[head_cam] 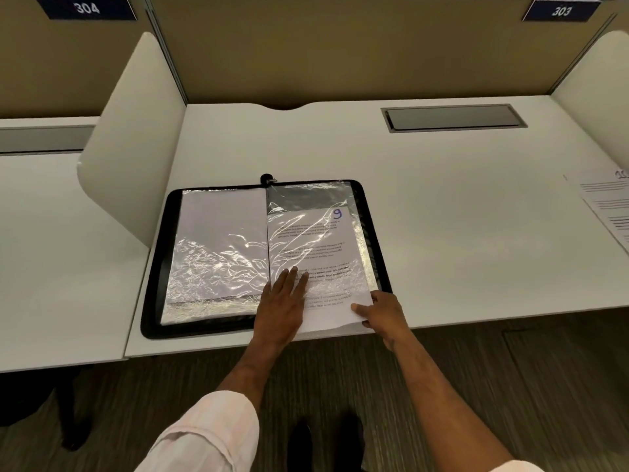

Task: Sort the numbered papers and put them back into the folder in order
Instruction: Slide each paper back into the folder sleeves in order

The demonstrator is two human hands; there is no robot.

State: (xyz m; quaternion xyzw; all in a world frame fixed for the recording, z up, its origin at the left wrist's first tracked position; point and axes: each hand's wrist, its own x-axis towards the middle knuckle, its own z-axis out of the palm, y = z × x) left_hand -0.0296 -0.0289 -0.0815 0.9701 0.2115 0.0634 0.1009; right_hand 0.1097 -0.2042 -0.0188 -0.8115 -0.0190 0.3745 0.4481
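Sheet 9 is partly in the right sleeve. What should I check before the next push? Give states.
1. Folder open flat on desk: ok.
2. Left hand flat on sleeve, steadying it: ok.
3. Right hand pinches lower corner of sheet 9: ok.
4. Sheet 9 fully inside: not ok, bottom edge sticks out.
5. Other sheet at desk's right edge reads 10: cannot tell, cut off.
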